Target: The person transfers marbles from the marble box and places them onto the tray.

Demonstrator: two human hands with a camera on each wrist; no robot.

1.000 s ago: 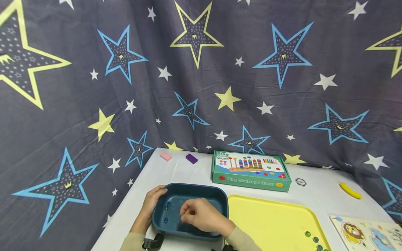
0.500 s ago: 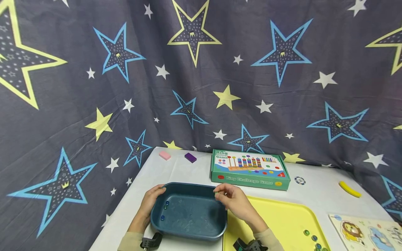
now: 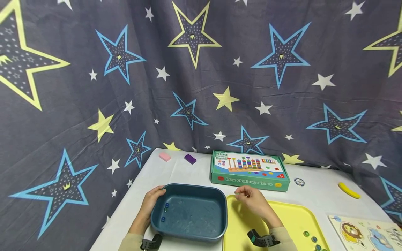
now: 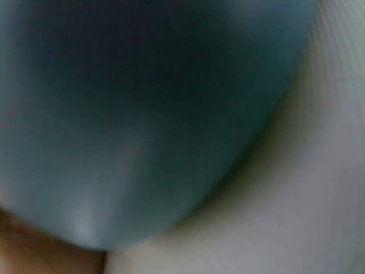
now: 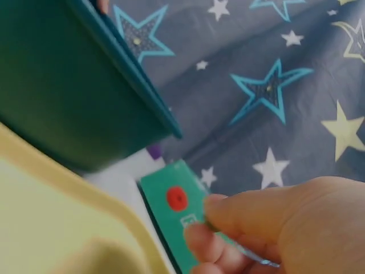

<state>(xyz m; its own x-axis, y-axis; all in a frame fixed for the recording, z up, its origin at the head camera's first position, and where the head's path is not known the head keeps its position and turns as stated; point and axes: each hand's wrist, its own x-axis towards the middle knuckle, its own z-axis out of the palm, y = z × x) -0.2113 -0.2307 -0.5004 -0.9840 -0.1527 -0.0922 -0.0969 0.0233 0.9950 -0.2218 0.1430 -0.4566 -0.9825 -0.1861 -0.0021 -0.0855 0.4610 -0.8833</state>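
My left hand [image 3: 150, 204] grips the left end of a dark teal plastic bin [image 3: 188, 237], fingers over its rim. Inside the bin, near the left wall, lie blue and green glass marbles [image 3: 163, 219]. Just past the bin's right side, above the back left corner of a yellow tray [image 3: 251, 223], my right hand [image 3: 254, 203] pinches a small greenish marble [image 3: 237, 194] between thumb and fingertips. Those fingers mostly hide it. Several more marbles [image 3: 306, 234] lie at the tray's right side. In the left wrist view the bin's wall [image 4: 142, 142] fills most of the picture.
A green Ring Challenge Game box [image 3: 250, 180] stands behind the tray. Pink [image 3: 164, 157] and purple [image 3: 190, 159] blocks lie at the back left. Rightward are a poker chip [image 3: 299, 181], a yellow banana-shaped piece [image 3: 349, 190] and an animal puzzle board [image 3: 367, 232].
My right hand has moved from inside the bin, up over its right rim, to above the yellow tray, holding the marble. The left hand stays on the bin.
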